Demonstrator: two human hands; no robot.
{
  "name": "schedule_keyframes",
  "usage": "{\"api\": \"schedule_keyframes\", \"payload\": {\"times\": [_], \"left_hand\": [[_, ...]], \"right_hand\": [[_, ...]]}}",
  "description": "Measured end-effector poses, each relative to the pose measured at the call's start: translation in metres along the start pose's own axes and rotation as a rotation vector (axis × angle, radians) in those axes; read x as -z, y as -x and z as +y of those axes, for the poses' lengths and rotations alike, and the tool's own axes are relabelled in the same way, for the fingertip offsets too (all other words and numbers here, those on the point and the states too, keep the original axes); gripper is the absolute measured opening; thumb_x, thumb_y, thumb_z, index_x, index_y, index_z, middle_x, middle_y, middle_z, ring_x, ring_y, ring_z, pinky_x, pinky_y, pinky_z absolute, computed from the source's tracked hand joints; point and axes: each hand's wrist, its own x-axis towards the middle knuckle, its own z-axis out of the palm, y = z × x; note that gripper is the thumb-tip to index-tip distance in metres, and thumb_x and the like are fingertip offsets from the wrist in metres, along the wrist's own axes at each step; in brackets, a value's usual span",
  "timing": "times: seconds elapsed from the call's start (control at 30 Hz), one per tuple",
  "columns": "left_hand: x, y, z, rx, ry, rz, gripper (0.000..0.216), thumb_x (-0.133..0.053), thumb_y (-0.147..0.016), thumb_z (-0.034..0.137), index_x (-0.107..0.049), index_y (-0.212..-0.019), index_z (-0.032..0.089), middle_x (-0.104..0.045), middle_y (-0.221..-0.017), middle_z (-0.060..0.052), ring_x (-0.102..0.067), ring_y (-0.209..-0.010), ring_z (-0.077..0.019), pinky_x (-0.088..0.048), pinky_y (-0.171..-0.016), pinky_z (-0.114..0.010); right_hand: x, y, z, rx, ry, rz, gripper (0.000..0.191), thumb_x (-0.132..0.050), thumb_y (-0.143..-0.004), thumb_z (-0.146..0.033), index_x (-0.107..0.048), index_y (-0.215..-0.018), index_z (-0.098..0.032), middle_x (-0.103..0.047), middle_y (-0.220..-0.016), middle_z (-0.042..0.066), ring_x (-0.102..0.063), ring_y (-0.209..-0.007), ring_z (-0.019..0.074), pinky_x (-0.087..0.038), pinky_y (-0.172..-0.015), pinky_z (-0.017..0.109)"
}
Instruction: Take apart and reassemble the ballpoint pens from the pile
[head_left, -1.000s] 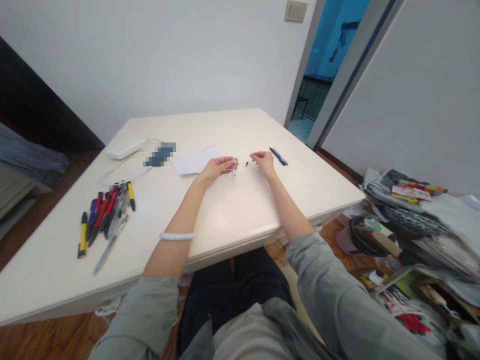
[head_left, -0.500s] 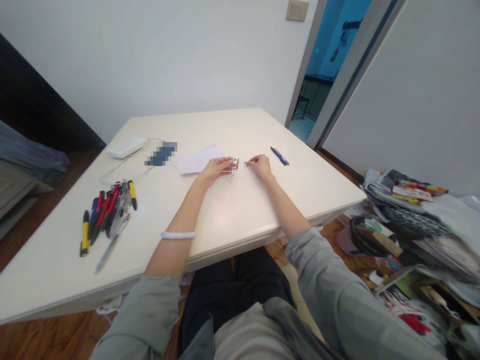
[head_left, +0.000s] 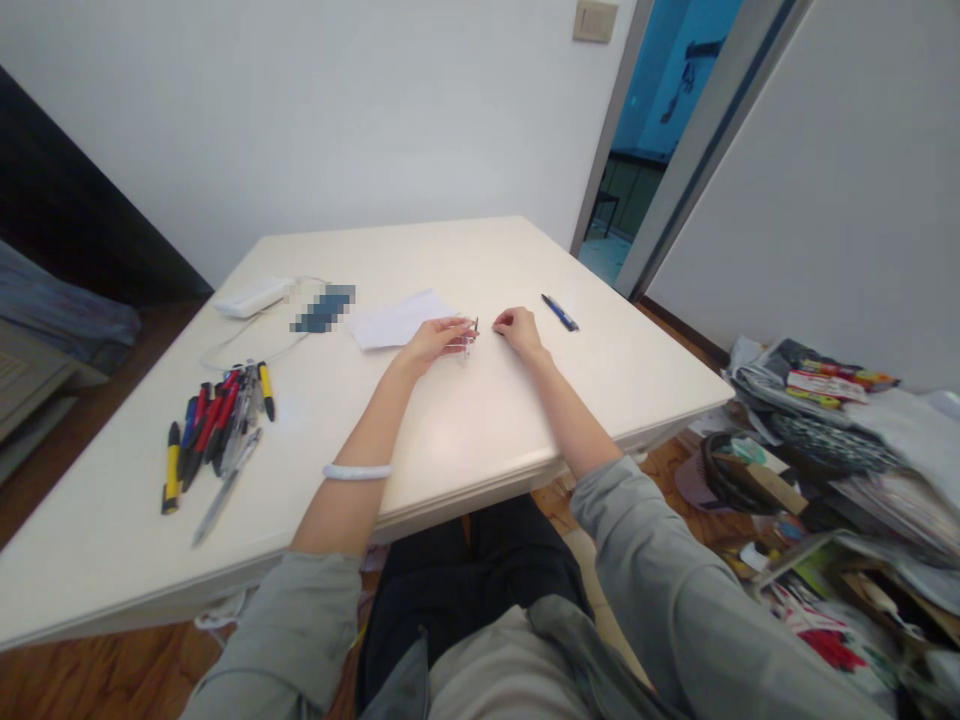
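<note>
My left hand [head_left: 433, 340] rests on the white table [head_left: 487, 410] with its fingers pinched round a small clear pen part [head_left: 468, 338] that has a dark tip. A short gap to the right, my right hand [head_left: 514, 330] lies on the table with its fingers curled in; what it holds, if anything, is too small to make out. A blue pen [head_left: 558, 312] lies just beyond my right hand. A sheet of white paper [head_left: 396, 320] lies behind my left hand.
A heap of several pens [head_left: 216, 420], red, blue, yellow and clear, lies at the table's left. A white box with a cable [head_left: 251, 297] and a blurred dark object [head_left: 324, 307] sit at the far left. Clutter is piled on the floor [head_left: 825, 450] at the right.
My right hand has drawn left toward my left hand and curled its fingers in; a small dark piece seen between the hands a second ago no longer shows apart.
</note>
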Motion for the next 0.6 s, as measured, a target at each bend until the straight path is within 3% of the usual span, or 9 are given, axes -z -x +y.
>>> {"api": "schedule_keyframes", "payload": {"times": [0.27,0.4,0.6], "left_hand": [[-0.0004,-0.0002,0.0004,0.006,-0.005,0.006,0.042,-0.092,-0.064,0.043,-0.074,-0.092,0.016,-0.078,-0.094,-0.011,-0.070,-0.086,-0.0195,-0.052,-0.087,-0.036],[-0.0005,0.0000,0.0000,0.001,0.001,0.002,0.042,-0.092,-0.064,0.042,-0.075,-0.091,0.016,-0.078,-0.094,-0.011,-0.070,-0.087,-0.0196,-0.052,-0.088,-0.035],[-0.0002,-0.0024,-0.0020,0.005,0.007,-0.003,0.045,-0.094,-0.060,0.044,-0.076,-0.091,0.016,-0.079,-0.094,-0.011,-0.070,-0.086,-0.0199,-0.053,-0.088,-0.036]], "right_hand": [[0.0043,-0.0003,0.0044,-0.010,-0.012,0.006,0.015,-0.070,-0.081,-0.027,-0.076,-0.075,-0.015,-0.072,-0.073,0.008,-0.064,-0.073,0.0202,-0.051,-0.081,0.034],[-0.0018,-0.0016,0.0016,0.019,0.052,-0.042,0.004,-0.074,-0.074,-0.017,-0.077,-0.072,-0.015,-0.072,-0.075,0.008,-0.064,-0.077,0.0207,-0.050,-0.085,0.035],[-0.0013,0.0006,-0.0031,0.055,0.059,-0.034,0.012,-0.066,-0.075,-0.009,-0.075,-0.071,-0.016,-0.073,-0.082,0.008,-0.065,-0.087,0.0218,-0.049,-0.094,0.037]]}}
